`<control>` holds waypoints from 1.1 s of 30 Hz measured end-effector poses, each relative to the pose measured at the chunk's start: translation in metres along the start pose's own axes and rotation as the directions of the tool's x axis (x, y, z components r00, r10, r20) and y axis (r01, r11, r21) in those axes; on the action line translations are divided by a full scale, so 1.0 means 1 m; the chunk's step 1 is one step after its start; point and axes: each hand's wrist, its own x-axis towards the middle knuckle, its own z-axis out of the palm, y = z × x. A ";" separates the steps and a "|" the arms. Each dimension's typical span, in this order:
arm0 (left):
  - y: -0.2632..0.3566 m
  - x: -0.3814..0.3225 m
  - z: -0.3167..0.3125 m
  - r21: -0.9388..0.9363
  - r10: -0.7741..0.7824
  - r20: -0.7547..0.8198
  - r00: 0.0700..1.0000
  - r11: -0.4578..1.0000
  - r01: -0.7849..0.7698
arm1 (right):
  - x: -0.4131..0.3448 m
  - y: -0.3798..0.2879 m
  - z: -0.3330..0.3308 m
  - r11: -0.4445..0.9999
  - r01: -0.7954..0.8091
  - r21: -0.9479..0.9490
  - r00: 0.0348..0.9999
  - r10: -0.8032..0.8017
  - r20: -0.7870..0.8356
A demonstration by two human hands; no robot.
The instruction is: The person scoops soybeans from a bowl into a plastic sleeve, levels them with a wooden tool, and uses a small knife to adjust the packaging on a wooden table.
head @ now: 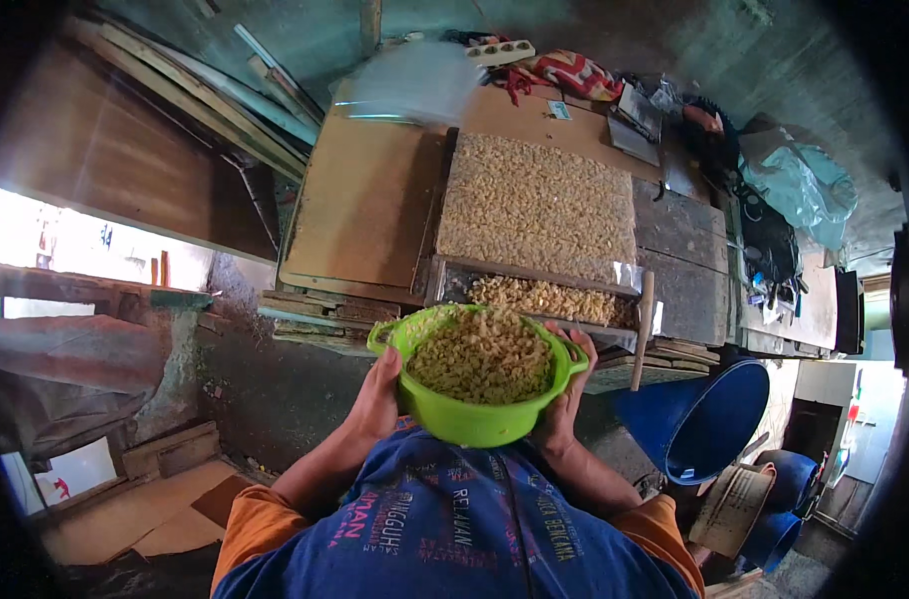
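A green plastic basin (473, 427) with two handles is held close to my body, partly filled with loose, pale beans or grains. Gripping its left side is my left hand (378, 393); my right hand (570, 397) holds the right side by the handle. Just beyond the basin, a layer of similar pale pieces (536, 206) lies flat in a rectangular frame on the table. More loose pieces (551, 299) fill a narrow strip at the frame's near edge. A wooden stick (641, 329) rests across the near right corner.
A brown board (364, 210) lies left of the frame, with clear plastic sheets (417, 82) at its far end. A power strip (501, 52) and a red patterned cloth (574, 73) lie at the back. Blue drums (712, 423) stand at the lower right.
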 end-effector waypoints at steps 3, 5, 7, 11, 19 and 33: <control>0.005 -0.008 0.006 0.031 0.110 0.005 0.994 0.993 -0.110 | 0.001 -0.004 0.007 0.981 0.040 0.191 0.999 -0.033 -0.044; -0.007 0.001 -0.012 -0.021 0.015 -0.023 1.000 1.000 -0.016 | 0.005 -0.005 0.004 0.991 -0.061 0.122 0.998 0.062 -0.008; -0.001 0.016 0.000 -0.096 -0.047 -0.015 0.999 0.994 0.045 | 0.004 0.012 -0.001 0.987 -0.051 0.153 0.999 0.051 -0.001; -0.001 0.009 -0.004 -0.039 0.020 -0.018 1.000 0.999 -0.020 | 0.003 0.000 0.004 0.992 -0.020 0.125 1.000 0.022 -0.022; 0.009 0.019 0.006 0.028 -0.050 -0.028 0.998 0.998 0.051 | 0.006 0.003 0.003 0.994 -0.066 0.089 0.996 0.070 -0.053; 0.010 0.034 0.044 -0.102 -0.149 0.032 0.988 0.983 0.151 | 0.007 -0.018 -0.021 0.999 0.041 0.036 0.993 -0.037 -0.113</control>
